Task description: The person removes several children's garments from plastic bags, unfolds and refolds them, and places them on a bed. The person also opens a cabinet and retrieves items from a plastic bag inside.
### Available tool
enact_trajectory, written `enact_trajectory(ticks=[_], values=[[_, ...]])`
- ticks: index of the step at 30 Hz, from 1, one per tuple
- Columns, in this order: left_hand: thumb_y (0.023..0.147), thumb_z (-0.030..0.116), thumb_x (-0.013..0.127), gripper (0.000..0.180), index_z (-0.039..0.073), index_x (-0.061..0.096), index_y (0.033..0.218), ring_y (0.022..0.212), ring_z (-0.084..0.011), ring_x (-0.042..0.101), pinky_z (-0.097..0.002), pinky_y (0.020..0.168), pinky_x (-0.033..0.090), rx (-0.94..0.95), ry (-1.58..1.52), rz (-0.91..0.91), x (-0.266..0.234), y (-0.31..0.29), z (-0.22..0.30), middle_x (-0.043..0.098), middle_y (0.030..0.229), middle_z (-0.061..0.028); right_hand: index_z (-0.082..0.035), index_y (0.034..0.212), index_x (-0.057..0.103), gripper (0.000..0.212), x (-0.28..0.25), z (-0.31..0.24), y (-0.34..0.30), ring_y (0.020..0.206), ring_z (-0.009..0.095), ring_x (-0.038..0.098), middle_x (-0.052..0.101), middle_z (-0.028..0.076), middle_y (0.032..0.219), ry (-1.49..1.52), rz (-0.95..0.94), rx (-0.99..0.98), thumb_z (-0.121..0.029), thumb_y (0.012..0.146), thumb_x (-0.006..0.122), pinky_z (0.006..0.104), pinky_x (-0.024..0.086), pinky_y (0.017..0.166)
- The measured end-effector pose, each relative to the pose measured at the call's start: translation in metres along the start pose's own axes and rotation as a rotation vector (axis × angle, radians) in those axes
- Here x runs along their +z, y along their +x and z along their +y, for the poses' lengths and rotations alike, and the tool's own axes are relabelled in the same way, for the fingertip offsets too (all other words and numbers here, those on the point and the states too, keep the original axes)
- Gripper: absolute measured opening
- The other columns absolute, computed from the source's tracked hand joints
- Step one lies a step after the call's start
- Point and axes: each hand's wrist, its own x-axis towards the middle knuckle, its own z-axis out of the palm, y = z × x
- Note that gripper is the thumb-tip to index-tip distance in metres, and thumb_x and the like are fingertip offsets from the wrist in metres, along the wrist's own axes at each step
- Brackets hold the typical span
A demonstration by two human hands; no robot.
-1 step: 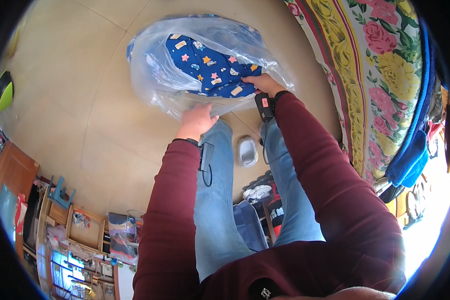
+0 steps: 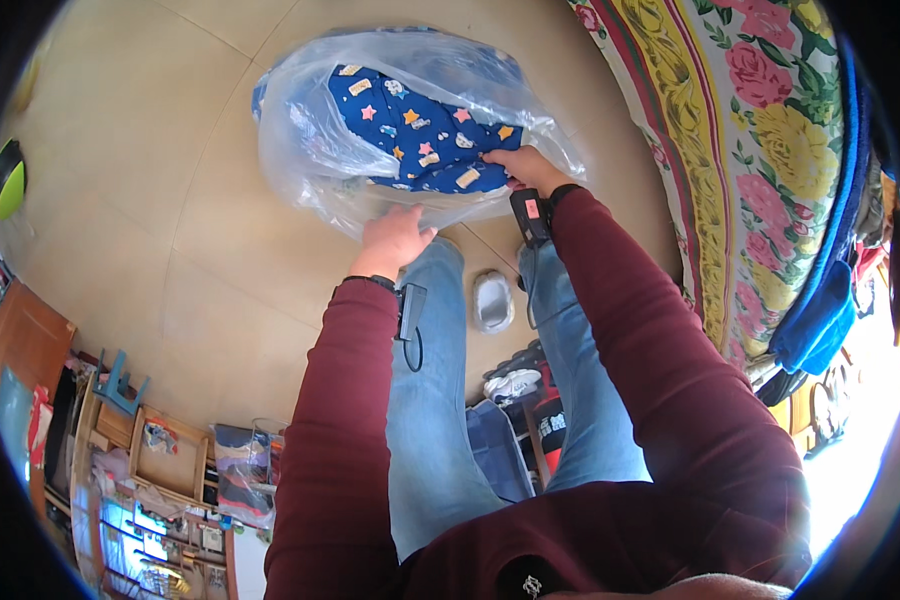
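A clear plastic bag (image 2: 310, 150) lies on the tiled floor in front of me. Its mouth is spread wide around a bundle of blue cloth (image 2: 425, 135) printed with stars, little cars and other small figures. My left hand (image 2: 395, 240) is closed on the near rim of the bag, its fingertips partly hidden by the plastic. At the right end of the opening, my right hand (image 2: 530, 168) pinches the blue cloth near the bag's edge. Both wrists carry dark straps with small black boxes.
A bed with a floral cover (image 2: 740, 150) stands close on my right. Below my legs are a grey slipper (image 2: 493, 302) and a dark blue bin-like object (image 2: 500, 450). To the lower left are a small blue stool (image 2: 122, 385) and wooden shelving with an open drawer (image 2: 170, 460).
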Motion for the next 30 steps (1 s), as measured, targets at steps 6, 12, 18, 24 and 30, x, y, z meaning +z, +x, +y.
enact_trajectory(ticks=[6, 12, 18, 24, 30], values=[[0.084, 0.042, 0.044, 0.048, 0.012, 0.047, 0.121, 0.108, -0.0306, 0.049, -0.0409, 0.089, 0.041, 0.127, -0.006, 0.257, 0.033, -0.012, -0.017, 0.047, 0.123, -0.0145, 0.004, 0.103, 0.055, 0.043, 0.020, -0.037, -0.123, 0.078, 0.016, 0.057, 0.060, 0.008, 0.093, 0.384, -0.299, -0.298, -0.025, 0.073, 0.063, 0.0269, 0.045, 0.070], [0.084, 0.052, 0.039, 0.058, 0.012, 0.041, 0.127, 0.113, -0.0299, 0.045, -0.0443, 0.094, 0.037, 0.086, -0.874, 0.435, 0.029, -0.070, -0.032, 0.041, 0.130, -0.0119, 0.000, 0.132, 0.028, 0.064, -0.023, -0.079, -0.307, 0.114, 0.019, 0.041, 0.044, 0.010, 0.127, 0.302, -0.848, -0.648, -0.011, 0.078, 0.061, 0.0330, 0.033, 0.097], [0.084, 0.056, 0.037, 0.063, 0.013, 0.038, 0.129, 0.115, -0.0291, 0.043, -0.0467, 0.095, 0.036, 0.640, -2.504, 0.446, -0.012, -0.182, 0.000, 0.038, 0.133, -0.0102, 0.001, 0.132, 0.028, 0.066, -0.101, -0.084, -0.423, 0.113, 0.019, 0.041, 0.043, 0.011, 0.128, 0.104, -0.839, -0.587, -0.004, 0.076, 0.063, 0.0323, 0.034, 0.096], [0.089, 0.046, 0.035, 0.055, 0.007, 0.038, 0.128, 0.115, -0.0276, 0.045, -0.0444, 0.095, 0.037, 0.814, -2.403, -0.112, -0.046, -0.238, 0.049, 0.043, 0.129, -0.0105, 0.003, 0.132, 0.027, 0.073, -0.158, -0.058, -0.528, 0.115, 0.023, 0.043, 0.044, 0.014, 0.127, 0.216, -0.714, -0.592, -0.001, 0.070, 0.066, 0.0332, 0.032, 0.098], [0.089, 0.028, 0.034, 0.048, -0.002, 0.037, 0.126, 0.113, -0.0315, 0.047, -0.0465, 0.095, 0.038, 0.773, -2.229, -0.425, -0.039, -0.274, 0.079, 0.045, 0.126, -0.0170, 0.003, 0.131, 0.029, 0.073, -0.196, -0.046, -0.626, 0.114, 0.024, 0.044, 0.045, 0.016, 0.126, 0.325, -0.502, -0.612, 0.002, 0.067, 0.065, 0.0353, 0.034, 0.098]])
